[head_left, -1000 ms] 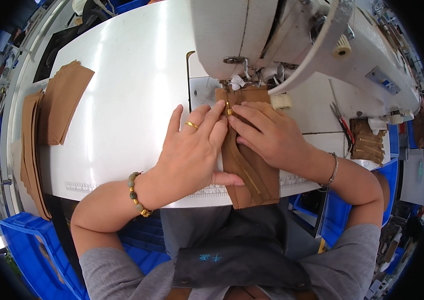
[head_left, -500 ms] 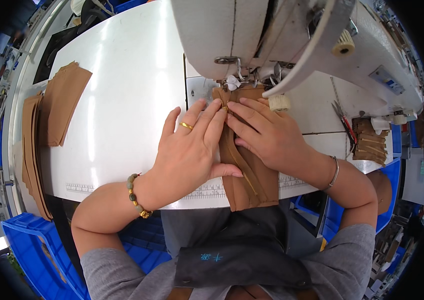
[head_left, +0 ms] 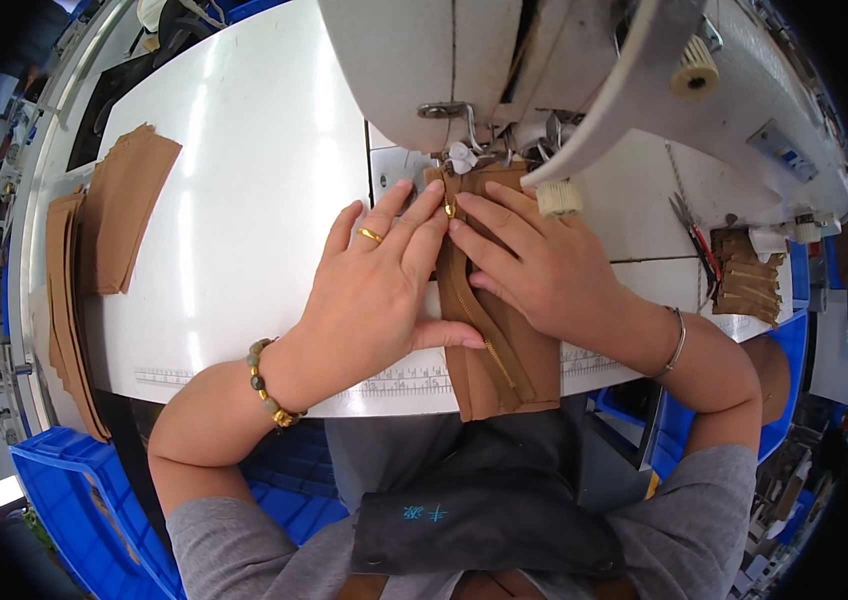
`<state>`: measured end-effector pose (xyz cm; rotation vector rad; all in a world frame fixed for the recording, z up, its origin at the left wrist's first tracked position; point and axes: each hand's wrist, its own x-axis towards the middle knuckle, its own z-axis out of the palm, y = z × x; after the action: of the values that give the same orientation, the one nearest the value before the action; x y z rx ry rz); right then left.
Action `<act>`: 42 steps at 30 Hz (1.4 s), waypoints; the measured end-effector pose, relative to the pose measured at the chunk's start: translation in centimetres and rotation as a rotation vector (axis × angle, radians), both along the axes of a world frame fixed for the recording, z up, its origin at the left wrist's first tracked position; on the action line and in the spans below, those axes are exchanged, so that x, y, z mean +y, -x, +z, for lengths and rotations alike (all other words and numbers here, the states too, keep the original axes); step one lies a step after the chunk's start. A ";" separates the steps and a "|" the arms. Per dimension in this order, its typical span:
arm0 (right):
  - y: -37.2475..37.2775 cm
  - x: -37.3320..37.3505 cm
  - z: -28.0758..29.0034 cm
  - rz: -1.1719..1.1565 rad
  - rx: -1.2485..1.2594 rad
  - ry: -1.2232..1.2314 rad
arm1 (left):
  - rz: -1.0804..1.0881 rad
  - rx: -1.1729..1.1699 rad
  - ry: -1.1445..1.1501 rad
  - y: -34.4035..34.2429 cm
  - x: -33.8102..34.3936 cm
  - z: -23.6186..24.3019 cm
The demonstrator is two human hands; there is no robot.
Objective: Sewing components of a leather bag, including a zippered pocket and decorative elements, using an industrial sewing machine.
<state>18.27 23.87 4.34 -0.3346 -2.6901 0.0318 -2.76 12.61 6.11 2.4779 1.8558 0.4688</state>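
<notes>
A brown fabric piece (head_left: pixel 532 370) lies under the needle area of a white sewing machine (head_left: pixel 404 60), its near end reaching the table's front edge. Along it runs a zipper (head_left: pixel 485 335) with gold teeth, curving toward me; a gold slider (head_left: pixel 450 211) shows between my fingertips. My left hand (head_left: pixel 369 275) rests flat at the fabric's left edge, fingers spread, the thumb across the zipper tape. On the right side of the fabric lies my right hand (head_left: pixel 554 265), fingers stretched toward the slider and thumb partly hidden beneath. A white part (head_left: pixel 462 157) sits by the presser foot.
Stacked brown fabric panels (head_left: pixel 129 210) lie at the table's left edge. To the right are red-handled snips (head_left: pixel 699 245) beside a bundle of small brown pieces (head_left: pixel 747 280). Blue crates (head_left: pixel 74 480) stand below. A printed ruler (head_left: pixel 394 385) follows the front edge.
The view has shifted slightly. My right fingertips have moved a little apart from my left ones, so the gold slider shows more clearly. Both hands stay on the fabric.
</notes>
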 end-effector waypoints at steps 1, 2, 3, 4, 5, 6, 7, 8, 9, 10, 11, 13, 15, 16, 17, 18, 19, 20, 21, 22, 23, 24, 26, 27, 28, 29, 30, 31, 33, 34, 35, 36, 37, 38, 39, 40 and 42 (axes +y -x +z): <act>-0.1 -0.1 0.1 0.005 0.009 -0.006 | 0.004 0.033 -0.002 0.0 -0.1 0.1; -0.2 -0.3 0.1 0.007 -0.005 -0.002 | 0.002 0.031 -0.006 -0.2 -0.3 0.1; -0.3 -0.4 0.2 0.010 -0.019 0.003 | 0.002 0.029 -0.017 -0.3 -0.5 0.2; -0.3 -0.5 0.3 0.010 -0.017 0.002 | -0.002 0.031 -0.018 -0.4 -0.6 0.3; -0.4 -0.7 0.3 0.010 -0.015 -0.004 | 0.004 0.027 -0.029 -0.4 -0.6 0.3; -0.4 -0.7 0.4 0.012 -0.015 -0.009 | 0.000 0.033 -0.033 -0.4 -0.6 0.3; -0.4 -0.8 0.4 0.014 -0.016 -0.009 | -0.002 0.039 -0.036 -0.4 -0.6 0.4; -0.4 -0.8 0.5 0.008 -0.021 -0.004 | 0.003 0.037 -0.037 -0.4 -0.6 0.3; -0.3 -0.8 0.5 0.002 -0.026 0.001 | 0.005 0.049 -0.033 -0.4 -0.5 0.3; -0.3 -0.8 0.6 0.007 -0.027 0.000 | 0.007 0.072 -0.023 -0.3 -0.5 0.4; -0.3 -0.8 0.6 0.000 -0.038 0.004 | 0.011 0.063 -0.029 -0.3 -0.5 0.4; -0.3 -0.8 0.7 -0.006 -0.049 0.007 | 0.018 0.067 -0.025 -0.3 -0.4 0.4; -0.3 -0.8 0.7 -0.017 -0.063 0.017 | 0.019 0.053 -0.028 -0.3 -0.3 0.5; -0.3 -0.8 0.7 -0.016 -0.063 0.018 | 0.017 0.062 -0.019 -0.2 -0.3 0.5; -0.3 -0.8 0.7 -0.018 -0.066 0.021 | 0.018 0.049 -0.022 -0.2 -0.3 0.5; -0.3 -0.8 0.7 -0.025 -0.074 0.018 | 0.018 0.051 -0.018 -0.2 -0.2 0.5; -0.3 -0.8 0.6 -0.021 -0.068 0.024 | 0.019 0.053 -0.015 -0.2 -0.2 0.5; -0.3 -0.8 0.6 -0.020 -0.066 0.025 | 0.018 0.054 -0.014 -0.2 -0.2 0.5; -0.3 -0.8 0.6 -0.026 -0.068 0.022 | 0.014 0.055 -0.013 -0.2 -0.1 0.5; -0.4 -0.8 0.6 -0.021 -0.062 0.026 | 0.011 0.064 -0.006 -0.2 -0.1 0.5; -0.4 -0.8 0.6 -0.027 -0.071 0.019 | 0.010 0.059 -0.014 -0.2 -0.1 0.6; -0.5 -0.9 0.6 -0.036 -0.084 0.011 | 0.006 0.053 -0.013 -0.2 0.0 0.5; -0.6 -0.9 0.6 -0.042 -0.088 0.007 | 0.003 0.048 -0.014 -0.3 0.1 0.5; -0.7 -0.8 0.6 -0.055 -0.104 -0.002 | -0.001 0.042 -0.021 -0.3 0.2 0.5; -0.8 -0.8 0.6 -0.049 -0.100 0.003 | -0.005 0.034 -0.029 -0.3 0.3 0.4; -0.8 -0.7 0.6 -0.052 -0.105 0.008 | -0.003 0.034 -0.028 -0.3 0.4 0.4; -0.9 -0.6 0.6 -0.063 -0.114 0.012 | -0.007 0.042 -0.030 -0.3 0.5 0.3; -0.9 -0.5 0.6 -0.053 -0.110 0.012 | -0.012 0.055 -0.029 -0.3 0.6 0.3; -0.9 -0.3 0.6 -0.064 -0.123 0.000 | -0.013 0.046 -0.041 -0.2 0.7 0.1; -0.9 -0.3 0.6 -0.056 -0.118 0.000 | -0.017 0.048 -0.043 -0.2 0.8 0.1; -0.9 -0.2 0.6 -0.061 -0.122 0.003 | -0.012 0.041 -0.050 -0.2 0.9 0.0; -0.9 -0.2 0.7 -0.071 -0.129 0.004 | -0.017 0.027 -0.055 -0.2 1.0 0.0; -0.8 -0.1 0.7 -0.063 -0.124 0.005 | -0.021 0.023 -0.047 -0.1 1.0 0.0; -0.8 -0.1 0.7 -0.065 -0.124 0.012 | -0.020 0.014 -0.058 -0.1 1.1 0.0; -0.8 0.0 0.8 -0.072 -0.125 0.017 | -0.021 0.015 -0.066 -0.1 1.1 -0.1; -0.8 0.0 0.8 -0.067 -0.125 0.016 | -0.024 0.020 -0.070 -0.1 1.1 -0.1; -0.8 0.1 0.8 -0.066 -0.119 0.008 | -0.024 0.011 -0.084 -0.1 1.1 -0.1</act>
<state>19.08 23.98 5.10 -0.4403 -2.7952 0.0028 -2.67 13.72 5.97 2.5572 1.8461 0.5437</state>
